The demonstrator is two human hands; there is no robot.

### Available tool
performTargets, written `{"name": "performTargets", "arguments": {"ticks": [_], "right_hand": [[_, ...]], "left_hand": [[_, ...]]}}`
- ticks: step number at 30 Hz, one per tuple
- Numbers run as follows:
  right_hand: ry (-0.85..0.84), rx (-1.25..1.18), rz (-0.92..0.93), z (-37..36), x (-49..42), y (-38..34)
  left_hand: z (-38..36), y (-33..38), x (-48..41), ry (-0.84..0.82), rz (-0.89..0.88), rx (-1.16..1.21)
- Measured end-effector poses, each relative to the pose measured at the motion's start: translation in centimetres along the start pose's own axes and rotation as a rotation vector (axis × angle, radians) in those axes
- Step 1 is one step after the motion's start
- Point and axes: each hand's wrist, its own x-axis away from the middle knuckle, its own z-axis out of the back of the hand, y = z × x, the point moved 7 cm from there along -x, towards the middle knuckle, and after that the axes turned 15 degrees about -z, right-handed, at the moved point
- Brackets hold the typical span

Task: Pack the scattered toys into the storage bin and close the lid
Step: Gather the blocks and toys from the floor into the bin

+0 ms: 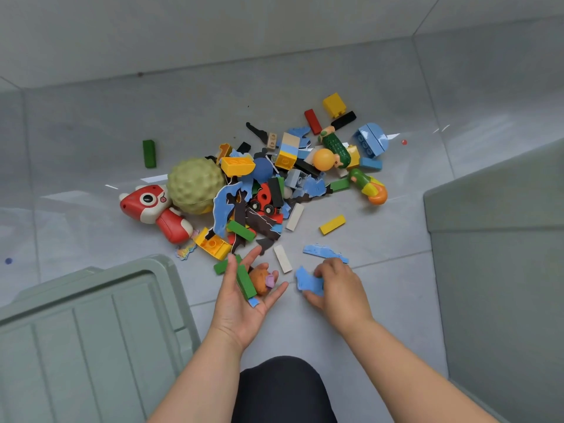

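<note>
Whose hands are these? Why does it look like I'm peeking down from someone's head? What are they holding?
These are a person's own hands, not a machine. A camera worn on their head looks down, so you see what they see. On the grey floor lies a pile of toys, with a bumpy green ball beside it. The left hand, palm up, carries a green block and a brown toy. The right hand grips a blue puzzle piece. The pale green ribbed plastic nearby is probably the bin's lid.
</note>
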Motion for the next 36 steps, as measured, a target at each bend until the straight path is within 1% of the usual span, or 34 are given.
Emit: {"name": "performTargets", "arguments": {"ticks": [2, 3, 5, 6, 7, 8, 9, 10, 11, 12, 13, 14, 15, 17, 19, 21, 23, 25, 29, 31, 32, 34, 35, 36], "right_hand": [[0.079, -0.310, -0.054, 1.6, 1.2, -0.7], [0.092, -0.427, -0.010, 2.1, 2.2, -1.7], [0.051, -0.498, 0.108, 2.6, 3.9, -4.1], [0.050, -0.529, 0.122, 2.8, 4.1, -4.4], [0.097, -0.575, 0.077, 3.3, 3.5, -4.0], [0.169, -0.601, -0.014, 3.7, 2.2, -2.7], [0.221, -0.581, -0.128, 3.9, 0.9, -1.1], [0.232, -0.478, -0.233, 3.8, -0.5, 0.4], [0.206, -0.329, -0.276, 3.4, -1.6, 1.4], [0.154, -0.188, -0.263, 2.8, -2.6, 1.8], [0.110, -0.099, -0.232, 2.2, -3.2, 2.1], [0.083, -0.078, -0.211, 2.0, -3.5, 2.2], [0.078, -0.124, -0.210, 2.1, -3.5, 2.2], [0.120, -0.282, -0.222, 2.8, -2.9, 1.5], [0.174, -0.415, -0.143, 2.9, -1.7, -0.9], [0.116, -0.424, -0.033, 1.6, -0.6, -4.1], [0.040, -0.332, 0.011, -0.2, -0.5, -5.9], [0.006, -0.260, -0.031, -1.1, -1.1, -6.1], [-0.010, -0.347, -0.205, -1.2, -1.3, -4.7], [-0.005, -0.511, -0.298, -0.6, -0.7, -3.9], [-0.009, -0.630, -0.324, -0.1, -0.2, -3.8], [-0.055, -0.853, -0.306, 0.9, 1.8, -4.7], [-0.101, -0.904, -0.276, 1.2, 3.0, -5.6], [-0.154, -0.897, -0.231, 1.2, 4.3, -6.7]], "left_hand": [[-0.2, -0.4, 0.1, -0.016, 0.047, 0.057], [-0.5, -0.7, 0.2, -0.029, 0.067, 0.085], [-0.9, -1.3, 0.3, -0.048, 0.089, 0.116], [-1.2, -1.5, 0.4, -0.045, 0.098, 0.140], [-1.4, -1.6, 0.4, -0.028, 0.099, 0.169], [-1.3, -1.5, 0.3, -0.002, 0.090, 0.190], [-1.2, -1.2, 0.2, 0.020, 0.076, 0.192], [-0.9, -0.9, 0.1, 0.040, 0.062, 0.182], [-0.7, -0.6, 0.2, 0.050, 0.051, 0.175], [-0.4, -0.4, 0.1, 0.057, 0.042, 0.171], [-0.1, -0.1, 0.2, 0.058, 0.037, 0.171], [0.2, 0.1, 0.2, 0.058, 0.035, 0.175], [0.5, 0.4, 0.3, 0.055, 0.031, 0.186], [1.1, 0.7, 0.4, 0.042, 0.014, 0.192], [1.4, 0.8, 0.5, 0.030, -0.003, 0.183], [1.6, 0.7, 0.7, 0.036, -0.015, 0.191], [1.9, 0.6, 1.0, 0.070, -0.019, 0.212], [2.5, 1.1, 1.3, 0.095, -0.032, 0.206], [3.5, 2.0, 1.4, 0.128, -0.034, 0.190], [3.5, 1.8, 1.1, 0.140, -0.039, 0.179], [3.3, 1.6, 0.9, 0.136, -0.046, 0.176], [2.6, 1.3, 0.4, 0.105, -0.062, 0.179], [2.1, 1.0, 0.3, 0.097, -0.063, 0.186], [1.7, 0.7, 0.2, 0.097, -0.055, 0.188]]}}
